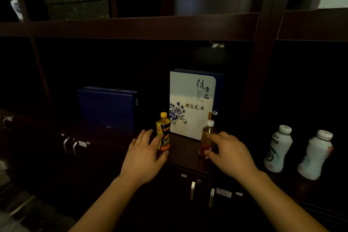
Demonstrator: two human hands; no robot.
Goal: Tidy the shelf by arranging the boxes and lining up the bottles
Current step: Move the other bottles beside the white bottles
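On the shelf, a low box stands left of a taller box. Two bottles stand before the taller box, with the left hand and right hand at them. Two more bottles stand well to the right, apparently in the next bay.

free: gap between bottles | blocked behind: white box

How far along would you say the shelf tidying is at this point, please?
Looks done: the dark blue box and the white floral tea box stand upright at the back. In hand: the left hand is at the yellow-capped bottle, the right hand at the white-capped amber bottle; full grip unclear. Left: lining these up with the two white bottles further right.
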